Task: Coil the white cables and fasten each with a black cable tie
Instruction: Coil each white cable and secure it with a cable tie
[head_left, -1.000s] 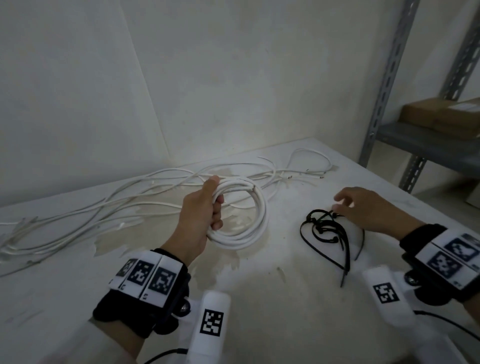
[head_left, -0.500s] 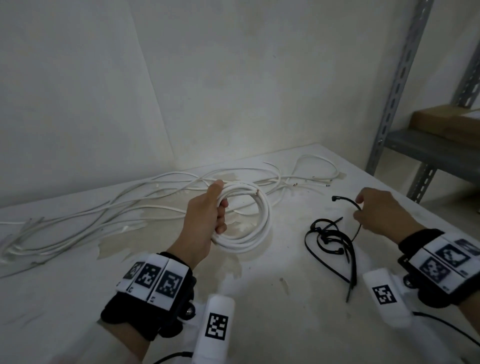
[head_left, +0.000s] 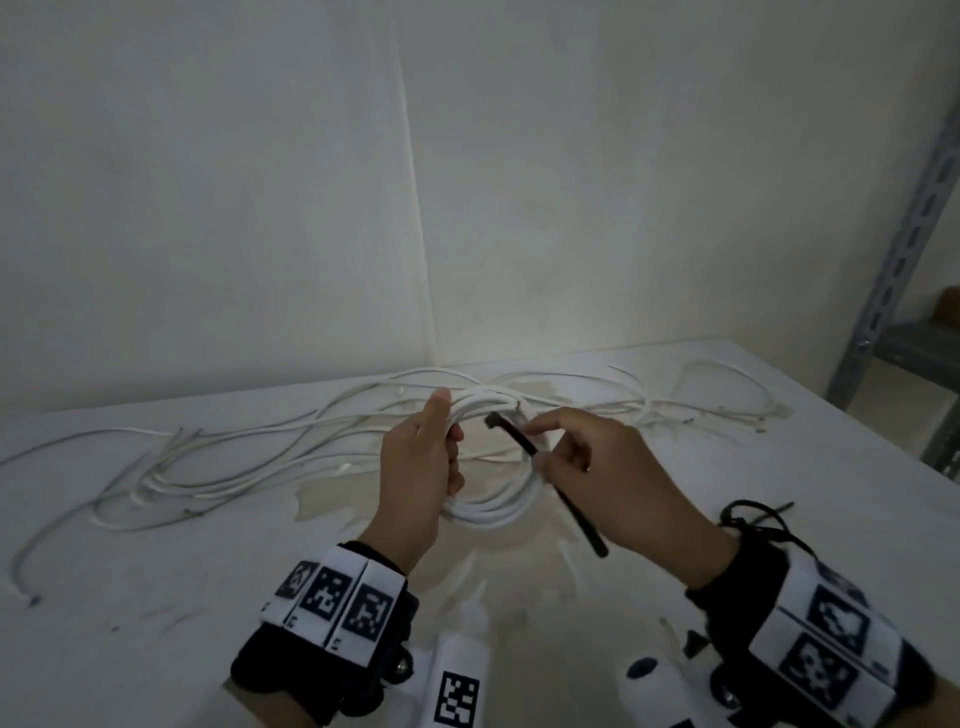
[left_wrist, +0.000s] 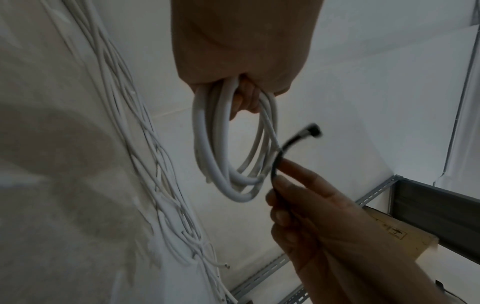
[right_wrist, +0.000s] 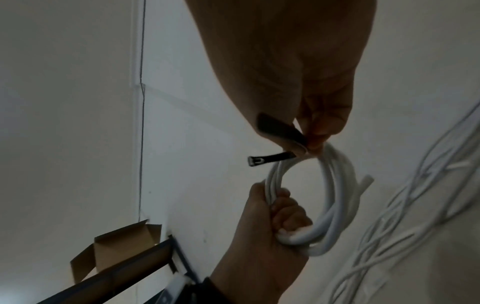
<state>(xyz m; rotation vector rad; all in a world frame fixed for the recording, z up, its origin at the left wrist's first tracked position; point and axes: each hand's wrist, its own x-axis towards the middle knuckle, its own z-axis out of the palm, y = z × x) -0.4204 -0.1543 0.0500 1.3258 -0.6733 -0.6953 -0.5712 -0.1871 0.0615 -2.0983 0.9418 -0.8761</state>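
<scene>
- My left hand (head_left: 418, 467) wraps round one side of the coil (head_left: 498, 506), fingers curled through the loops, holding it up off the tabletop (head_left: 156, 623).
- My right hand (head_left: 613, 483) pinches a cable tie (head_left: 540, 462) mid-strap between thumb and fingertips; the head end sticks up beside the coil's top, the tail points back toward my wrist.
- In the right wrist view the tie sits just beside the loops, at most brushing them, and is not yet wrapped round.
- Coil looks light, springy and smooth-jacketed; I judge the loops will fan open if my grip loosens, and one cut end already pokes out on the far side.
- Best hold: keep the strands bunched in my left hand and bind right next to that grip.
- Tie looks thin, bendy but stiff enough to steer; better pinched near the tail for threading into the head.
- Loose cables (head_left: 234, 457) lie tangled along the back of the tabletop, uncoiled.
- Spare ties (head_left: 753, 514) lie by my right wrist.
</scene>
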